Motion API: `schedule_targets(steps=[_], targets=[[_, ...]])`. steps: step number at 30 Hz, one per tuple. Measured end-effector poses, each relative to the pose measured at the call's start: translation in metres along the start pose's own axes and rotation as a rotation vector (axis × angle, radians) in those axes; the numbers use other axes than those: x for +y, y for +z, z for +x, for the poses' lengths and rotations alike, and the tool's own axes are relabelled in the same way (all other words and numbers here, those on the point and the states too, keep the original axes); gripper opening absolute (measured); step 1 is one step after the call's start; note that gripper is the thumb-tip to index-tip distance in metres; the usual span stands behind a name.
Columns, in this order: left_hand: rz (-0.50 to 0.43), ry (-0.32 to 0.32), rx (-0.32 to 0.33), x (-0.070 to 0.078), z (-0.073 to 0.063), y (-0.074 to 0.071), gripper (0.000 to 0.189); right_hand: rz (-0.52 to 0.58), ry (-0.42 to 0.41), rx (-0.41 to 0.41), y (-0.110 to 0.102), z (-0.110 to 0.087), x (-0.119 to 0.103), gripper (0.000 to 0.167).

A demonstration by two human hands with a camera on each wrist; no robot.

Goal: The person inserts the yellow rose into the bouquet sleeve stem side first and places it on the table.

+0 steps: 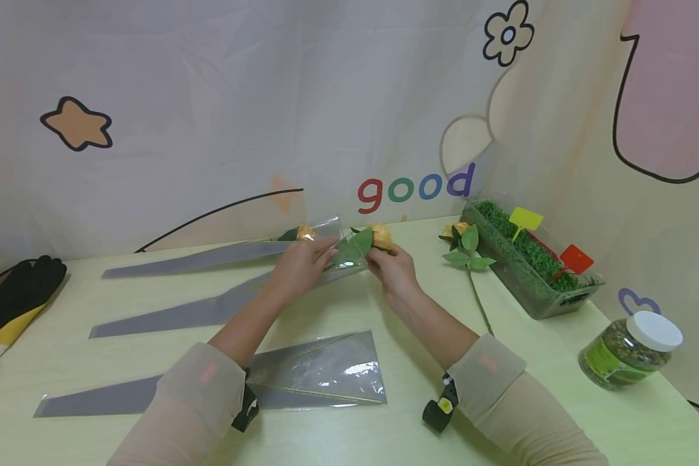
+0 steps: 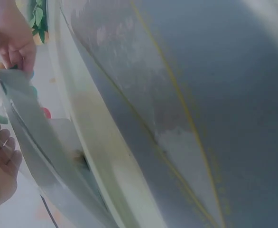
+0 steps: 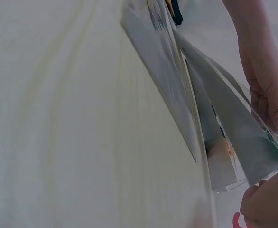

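My right hand (image 1: 393,268) pinches a yellow artificial rose (image 1: 381,237) just below its bloom, at the mouth of a clear-and-grey flower sleeve (image 1: 233,307). The rose's green leaves (image 1: 355,244) lie within the clear film, and the sleeve hides its stem. Across from it, my left hand (image 1: 305,262) holds the film's edge between thumb and fingers. The right wrist view shows the left hand (image 3: 267,90) at the raised film and the right hand (image 3: 272,199) at the sleeve's mouth. Behind lies another sleeve (image 1: 198,260) with a yellow rose (image 1: 305,232) in it.
A flat sleeve (image 1: 320,372) lies in front. To the right are a loose yellow rose (image 1: 470,249), a clear planter of artificial grass (image 1: 538,298) with yellow and red tags, and a white-lidded jar (image 1: 623,356). Black-and-yellow gloves (image 1: 20,298) lie at the left edge.
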State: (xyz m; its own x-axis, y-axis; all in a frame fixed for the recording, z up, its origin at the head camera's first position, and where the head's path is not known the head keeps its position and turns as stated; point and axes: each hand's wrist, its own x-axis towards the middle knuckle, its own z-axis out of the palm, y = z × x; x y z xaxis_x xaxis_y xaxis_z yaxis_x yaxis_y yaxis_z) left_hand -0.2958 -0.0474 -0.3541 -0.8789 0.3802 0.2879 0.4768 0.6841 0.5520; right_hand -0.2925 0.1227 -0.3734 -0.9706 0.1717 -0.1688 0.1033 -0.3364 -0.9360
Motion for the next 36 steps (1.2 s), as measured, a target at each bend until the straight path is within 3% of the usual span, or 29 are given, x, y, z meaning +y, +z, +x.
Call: schedule_targets(steps=[5,8,19,28,36], targets=[[0.012,0.0,-0.002,-0.0008,0.0006,0.0,0.036,-0.145,0.018,-0.027,-0.0006,-0.0013,0.0007,0.039],[0.012,-0.004,-0.004,-0.0014,0.0009,0.0003,0.036,-0.17,0.044,-0.056,-0.0004,-0.0016,0.0004,0.04],[-0.015,-0.014,0.006,-0.002,0.001,-0.0015,0.035,-0.114,0.07,-0.122,-0.0021,-0.0019,-0.0004,0.039],[-0.017,-0.009,0.017,-0.0027,0.0014,-0.0024,0.035,-0.064,0.104,-0.1,-0.001,-0.0015,-0.002,0.047],[-0.023,-0.014,0.015,-0.0031,0.0008,-0.0038,0.034,-0.039,0.082,-0.087,-0.0001,-0.0032,-0.0006,0.04]])
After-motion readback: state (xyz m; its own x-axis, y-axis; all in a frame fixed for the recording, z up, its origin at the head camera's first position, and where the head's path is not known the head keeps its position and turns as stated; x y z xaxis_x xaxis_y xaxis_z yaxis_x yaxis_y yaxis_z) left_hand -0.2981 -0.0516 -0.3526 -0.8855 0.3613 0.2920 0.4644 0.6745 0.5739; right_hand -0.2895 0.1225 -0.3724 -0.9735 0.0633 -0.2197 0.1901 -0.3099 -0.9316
